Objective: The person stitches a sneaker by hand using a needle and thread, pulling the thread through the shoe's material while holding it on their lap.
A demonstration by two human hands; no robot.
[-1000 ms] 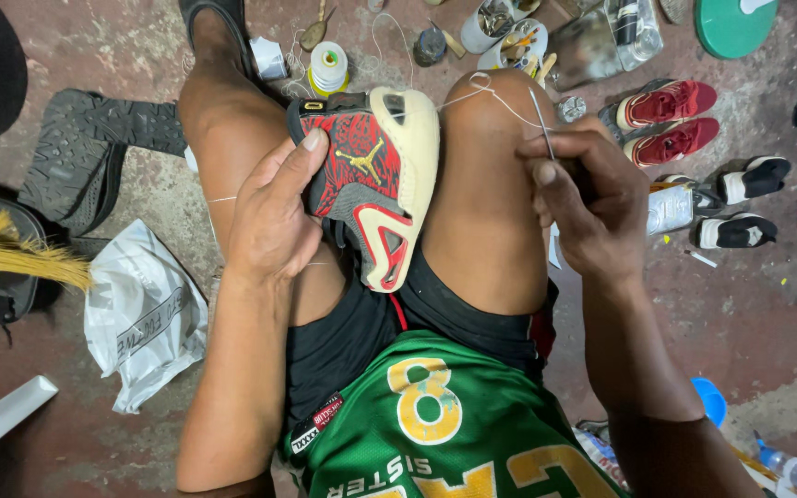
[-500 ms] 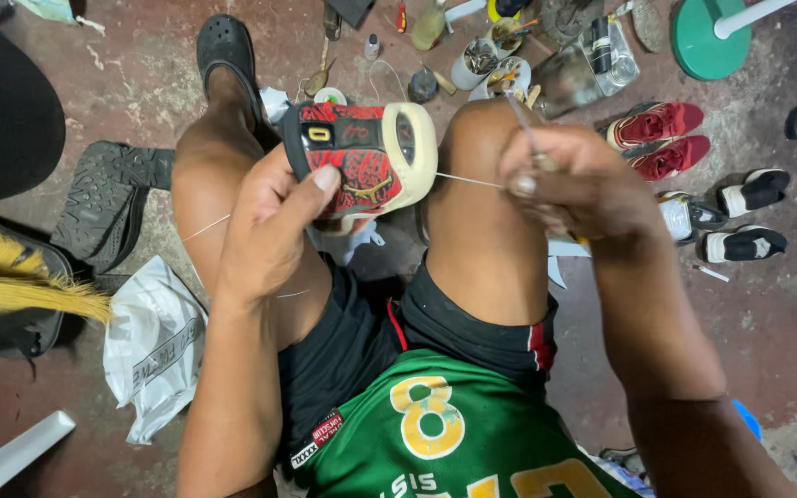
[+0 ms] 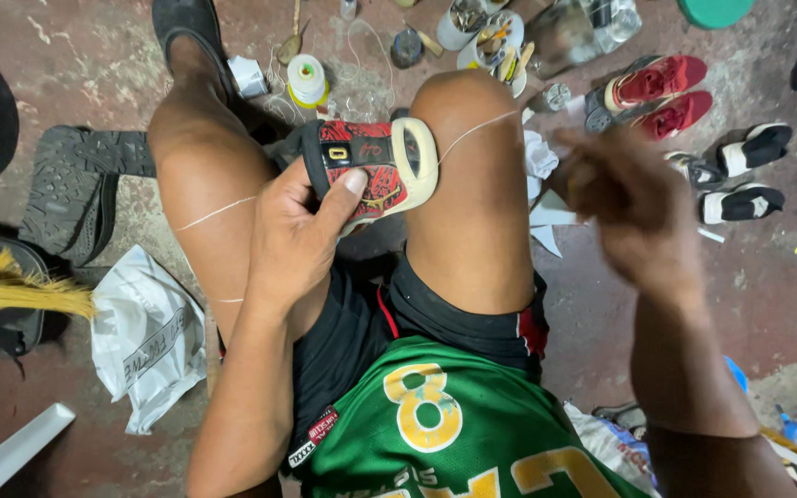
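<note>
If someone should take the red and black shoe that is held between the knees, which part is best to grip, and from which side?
Probably the cream sole edge of the red and black shoe, coming from above. The left hand covers the near side, thumb on the upper, and both knees press its flanks, so only the top is free. A white thread runs from the sole toward the blurred right hand, so keep clear of it.

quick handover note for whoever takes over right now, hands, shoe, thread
Left hand: grips the red and black shoe clamped between the knees, thumb on its upper.
Right hand: blurred, out to the right past the knee; a grip on the thread can't be confirmed.
Thread: runs taut from the shoe's cream sole edge over the right knee.
Thread spool: on the floor ahead.
Stitching along the sole is under way; how much remains isn't visible.
</note>
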